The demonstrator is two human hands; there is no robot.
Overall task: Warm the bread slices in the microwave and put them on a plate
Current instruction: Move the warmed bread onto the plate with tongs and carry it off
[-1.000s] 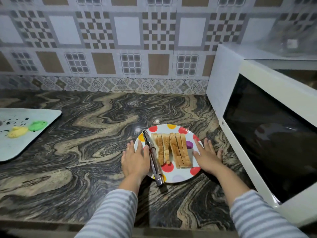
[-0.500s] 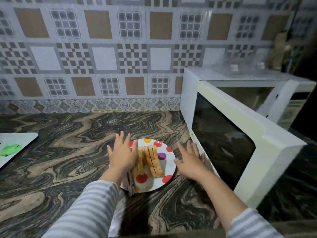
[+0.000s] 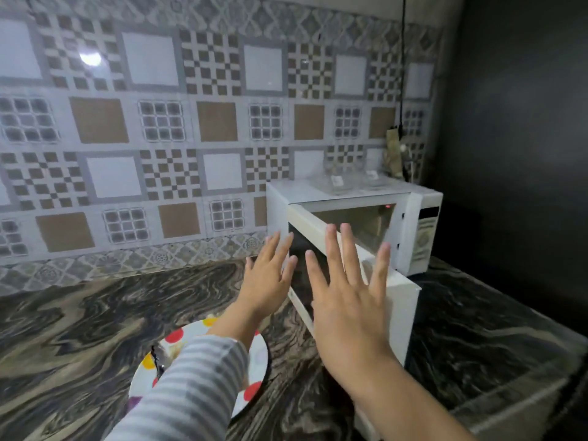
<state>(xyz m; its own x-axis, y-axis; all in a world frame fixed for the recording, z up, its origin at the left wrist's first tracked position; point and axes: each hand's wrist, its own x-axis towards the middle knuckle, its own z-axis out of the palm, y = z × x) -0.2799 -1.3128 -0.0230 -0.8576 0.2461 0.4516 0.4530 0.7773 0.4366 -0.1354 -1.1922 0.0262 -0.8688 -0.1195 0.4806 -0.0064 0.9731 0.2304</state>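
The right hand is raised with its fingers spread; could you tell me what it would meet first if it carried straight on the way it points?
Most likely the open microwave door: the right hand points at its inner face, though depth is unclear.

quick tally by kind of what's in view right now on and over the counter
hands: 2, left hand and right hand, both open and empty
microwave: 1, door open
spotted plate: 1, mostly hidden by the sleeve
tongs: 1, only a tip shows
total: 5
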